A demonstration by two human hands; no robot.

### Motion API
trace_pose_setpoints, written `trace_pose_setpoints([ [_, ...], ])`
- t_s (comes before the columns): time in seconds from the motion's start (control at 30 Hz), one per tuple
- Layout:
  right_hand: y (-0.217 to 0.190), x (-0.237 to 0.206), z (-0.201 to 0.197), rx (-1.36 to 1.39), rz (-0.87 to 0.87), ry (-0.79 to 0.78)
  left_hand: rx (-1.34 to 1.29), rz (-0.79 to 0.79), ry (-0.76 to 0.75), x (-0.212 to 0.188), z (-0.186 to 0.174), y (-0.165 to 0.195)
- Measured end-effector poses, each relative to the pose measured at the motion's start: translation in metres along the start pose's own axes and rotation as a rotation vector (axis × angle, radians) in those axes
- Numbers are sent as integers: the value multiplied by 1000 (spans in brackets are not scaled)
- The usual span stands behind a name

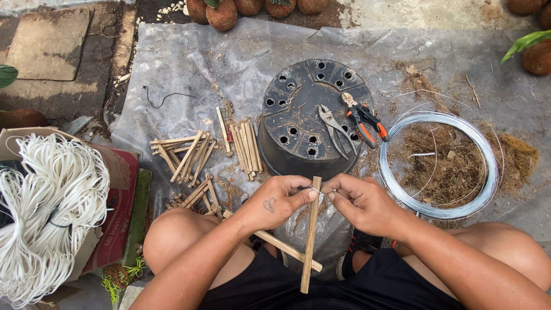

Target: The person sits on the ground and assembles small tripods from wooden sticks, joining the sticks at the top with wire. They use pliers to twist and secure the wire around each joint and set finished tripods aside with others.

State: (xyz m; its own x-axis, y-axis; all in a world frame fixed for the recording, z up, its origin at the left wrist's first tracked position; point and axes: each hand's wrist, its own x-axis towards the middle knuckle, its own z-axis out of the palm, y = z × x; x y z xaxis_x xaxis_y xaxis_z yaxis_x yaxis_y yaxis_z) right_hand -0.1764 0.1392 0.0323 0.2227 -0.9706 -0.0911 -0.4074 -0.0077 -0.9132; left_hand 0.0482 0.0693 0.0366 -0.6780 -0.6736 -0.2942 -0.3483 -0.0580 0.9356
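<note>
A single camera, worn on the person's head, looks almost straight down. The bare knees and both forearms fill the bottom edge, very near the lens. Farther out, mid-frame, lie the grey plastic ground sheet [229, 63] and the upturned black plastic pot [298, 120]. The top edge reaches bare concrete floor [46, 40]. No second view overlaps this one.

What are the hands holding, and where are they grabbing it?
The left hand pinches the upright bamboo stick near its top end. The right hand pinches thin wire at that same spot.
</note>
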Motion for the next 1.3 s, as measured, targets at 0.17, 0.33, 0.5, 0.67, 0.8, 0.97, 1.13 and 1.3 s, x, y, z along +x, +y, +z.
trace_pose_setpoints([
  [0.17, -1, 1, -1, -4, 27, 11, 196, -66, 72, -8, 0, 16],
  [0.33, 0, 3, 0, -133, -2, 67, 357, -175, 118, -10, 3, 29],
  [0.5, 2, 7, 1, -213, -74, 101, 398, -176, 185, -6, 6, 27],
  [0.67, 5, 15, 1, -17, -81, 88, 747, 242, 416, -1, 12, 15],
  [0.8, 14, 25, 7, 16, 319, 134, 930, 374, 521, 6, 23, 6],
  [0.97, 35, 31, 18, 82, 329, 202, 973, 410, 568, 13, 31, -3],
  [1.13, 55, 36, 25, 348, 356, 244, 998, 373, 546, 20, 34, -8],
  [1.3, 58, 37, 25, 439, 404, 244, 1030, 352, 527, 24, 35, -11],
])
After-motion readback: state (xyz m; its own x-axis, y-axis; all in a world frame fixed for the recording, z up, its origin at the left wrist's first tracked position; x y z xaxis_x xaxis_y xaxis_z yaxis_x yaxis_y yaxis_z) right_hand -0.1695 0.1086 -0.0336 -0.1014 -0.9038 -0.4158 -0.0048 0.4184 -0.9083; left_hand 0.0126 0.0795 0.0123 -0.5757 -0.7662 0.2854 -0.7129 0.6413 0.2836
